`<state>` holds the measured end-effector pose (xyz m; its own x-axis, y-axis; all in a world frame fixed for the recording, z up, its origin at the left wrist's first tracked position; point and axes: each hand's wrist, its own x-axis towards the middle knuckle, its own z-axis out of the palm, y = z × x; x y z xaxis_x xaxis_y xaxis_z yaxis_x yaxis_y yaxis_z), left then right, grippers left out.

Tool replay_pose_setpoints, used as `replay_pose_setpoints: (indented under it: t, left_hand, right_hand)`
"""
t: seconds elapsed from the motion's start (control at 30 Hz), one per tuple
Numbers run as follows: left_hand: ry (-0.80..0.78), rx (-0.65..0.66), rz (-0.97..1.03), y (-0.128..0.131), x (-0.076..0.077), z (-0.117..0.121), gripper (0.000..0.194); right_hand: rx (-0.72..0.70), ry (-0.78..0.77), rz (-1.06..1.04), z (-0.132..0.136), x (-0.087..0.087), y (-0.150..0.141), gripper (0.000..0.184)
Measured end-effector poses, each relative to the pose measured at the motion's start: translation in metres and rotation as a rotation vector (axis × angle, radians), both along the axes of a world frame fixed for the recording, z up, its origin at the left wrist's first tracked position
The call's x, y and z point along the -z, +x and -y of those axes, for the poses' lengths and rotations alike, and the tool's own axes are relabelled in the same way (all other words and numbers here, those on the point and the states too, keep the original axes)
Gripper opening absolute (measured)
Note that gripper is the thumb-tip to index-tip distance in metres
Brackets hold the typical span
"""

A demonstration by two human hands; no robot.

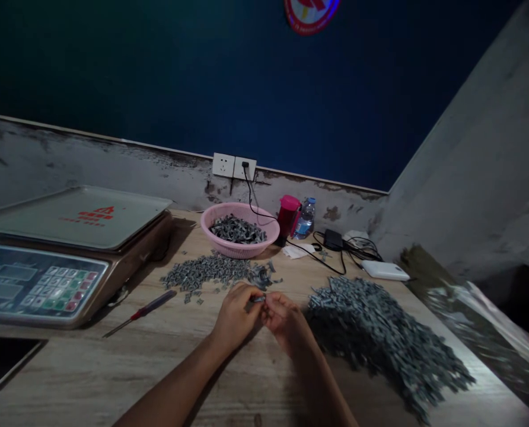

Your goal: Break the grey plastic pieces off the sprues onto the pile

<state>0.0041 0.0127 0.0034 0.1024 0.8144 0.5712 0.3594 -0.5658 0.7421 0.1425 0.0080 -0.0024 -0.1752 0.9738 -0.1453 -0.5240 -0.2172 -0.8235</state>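
Note:
My left hand (238,309) and my right hand (283,316) meet over the middle of the table, fingertips pinched together. Between them is a small grey part (258,299), gripped from both sides; its exact kind is too small to make out. Just beyond my hands lies a spread of tiny grey pieces (211,270), with a few longer dark strips (261,276) at its right end. To the right of my right hand, a large heap of small grey parts (380,326) covers the table. A pink plastic basket (207,228) behind holds more grey strips.
At left stands a weighing scale (73,255), with a red-handled screwdriver (146,308) beside it. A pink-lidded jug (288,216), a water bottle (306,218), black cables (335,242) and a white power bank (385,270) line the back. A dark flat object (6,362) lies front left.

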Motion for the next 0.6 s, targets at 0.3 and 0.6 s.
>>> replay_pose_setpoints:
  t: [0.3,0.6]
  left_hand:
    - [-0.064,0.051,0.084,-0.002,-0.007,-0.002,0.012]
    - [-0.19,0.084,0.208,-0.002,-0.01,-0.002,0.009]
  right_hand:
    - [0.005,0.007,0.112,0.003,-0.009,-0.001,0.017]
    - [-0.002,0.091,-0.001,0.002,-0.013,0.002,0.016]
